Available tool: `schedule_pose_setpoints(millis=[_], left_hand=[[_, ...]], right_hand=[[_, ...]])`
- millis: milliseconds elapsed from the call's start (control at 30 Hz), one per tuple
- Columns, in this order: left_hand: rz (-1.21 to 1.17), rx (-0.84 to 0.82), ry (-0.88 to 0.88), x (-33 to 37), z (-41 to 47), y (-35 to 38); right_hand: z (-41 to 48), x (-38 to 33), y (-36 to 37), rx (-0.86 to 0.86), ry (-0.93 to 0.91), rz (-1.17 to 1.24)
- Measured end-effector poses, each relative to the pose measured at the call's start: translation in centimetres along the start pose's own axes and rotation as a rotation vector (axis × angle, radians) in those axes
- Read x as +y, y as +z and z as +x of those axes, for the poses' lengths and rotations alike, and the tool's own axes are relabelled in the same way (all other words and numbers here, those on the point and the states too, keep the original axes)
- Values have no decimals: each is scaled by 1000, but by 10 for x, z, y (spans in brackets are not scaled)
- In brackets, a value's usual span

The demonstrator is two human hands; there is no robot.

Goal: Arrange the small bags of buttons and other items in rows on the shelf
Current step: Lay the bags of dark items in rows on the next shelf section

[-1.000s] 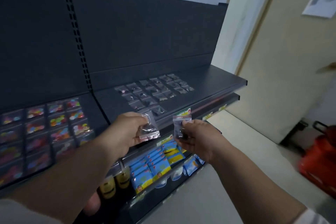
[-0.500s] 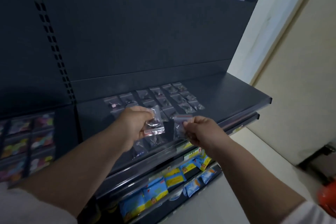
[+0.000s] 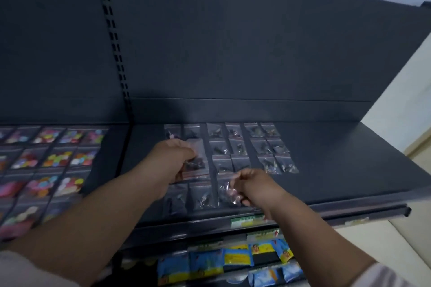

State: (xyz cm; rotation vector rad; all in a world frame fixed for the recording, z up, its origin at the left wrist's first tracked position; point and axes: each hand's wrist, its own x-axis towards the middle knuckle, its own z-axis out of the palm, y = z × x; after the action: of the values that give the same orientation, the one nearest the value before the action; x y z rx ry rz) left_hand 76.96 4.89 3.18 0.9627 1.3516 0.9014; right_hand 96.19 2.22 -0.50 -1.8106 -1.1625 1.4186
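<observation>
Bags of dark buttons (image 3: 235,147) are seen laid flat in rows on the dark shelf (image 3: 349,170), approx. mid-shelf, w/ bare shelf to the right and a sparser near row. Two more bags are shown in the person's hands: one clear bag w/ dark contents (image 3: 194,163) is pinched by the left hand (image 3: 170,158) and held low over the left columns; a second clear bag (image 3: 229,191) is pinched by the right hand (image 3: 251,186) at the near row, just right of two bags already lying there. Both grips are closed narrow on their bags. Whether either bag touches the shelf can't be told; blur hides it.

Step judged in hand: placement of the two bags into gaps of the grid. Next move, prob.: each bag to be lowered flat, edges squared w/ neighbours, then released w/o neighbouring bags being nudged. Coloured-button bags (image 3: 56,158) fill the shelf section at left; blue-yellow packets (image 3: 238,258) hang on the tier below.
</observation>
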Motion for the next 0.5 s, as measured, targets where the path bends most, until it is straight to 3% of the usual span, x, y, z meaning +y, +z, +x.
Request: schedule_pose_setpoints(millis=[500], left_hand=[[21,164,46,-15,-12,31]], right_hand=[[29,10,-15,-64,-177,-541]])
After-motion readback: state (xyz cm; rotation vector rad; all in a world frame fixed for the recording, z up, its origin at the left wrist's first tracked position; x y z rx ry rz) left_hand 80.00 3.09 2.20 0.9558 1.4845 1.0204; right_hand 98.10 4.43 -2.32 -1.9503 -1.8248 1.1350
